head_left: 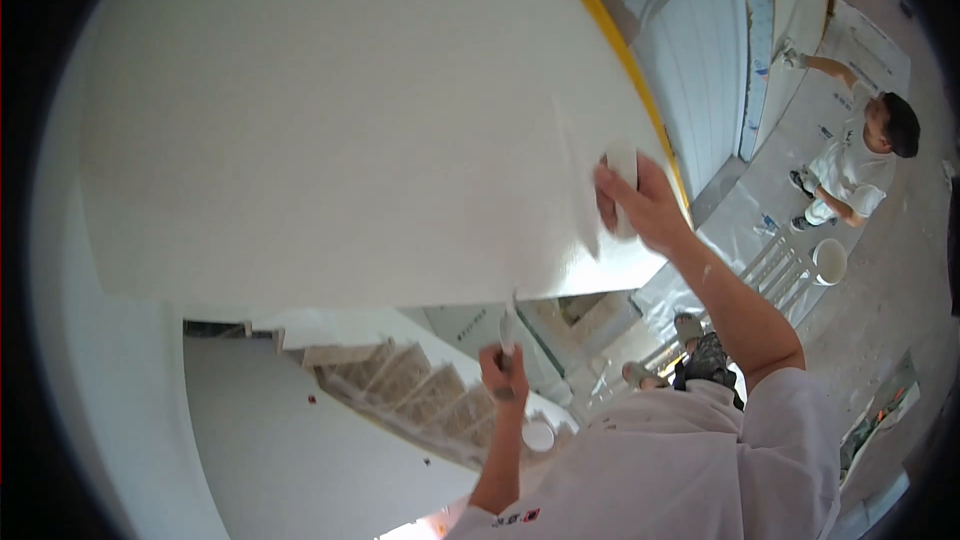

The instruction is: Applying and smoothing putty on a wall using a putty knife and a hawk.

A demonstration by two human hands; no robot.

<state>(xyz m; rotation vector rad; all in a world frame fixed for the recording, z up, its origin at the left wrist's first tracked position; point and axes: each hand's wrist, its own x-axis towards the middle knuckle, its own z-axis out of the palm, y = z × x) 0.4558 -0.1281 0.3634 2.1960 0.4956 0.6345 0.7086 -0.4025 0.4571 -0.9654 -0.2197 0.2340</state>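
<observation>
A broad off-white wall surface (330, 130) fills the upper left and middle of the view. My right hand (652, 202) is closed around a white, round-ended block-like tool (622, 162), held against or very close to this surface near its right edge. A faint streak runs along the surface left of the tool. Lower down, my left hand (505, 375) grips a slim, pale putty knife (507, 330) upright, its tip near the wall's bottom edge. Whether that tip touches cannot be made out.
Yellow tape (612, 35) borders the wall's right side. Covered stairs (400, 380) descend below. At right, a co-worker (860, 155) in white reaches to another wall, near a white bucket (829, 262) and a slatted platform (778, 272). Another white bucket (539, 433) stands below my left hand.
</observation>
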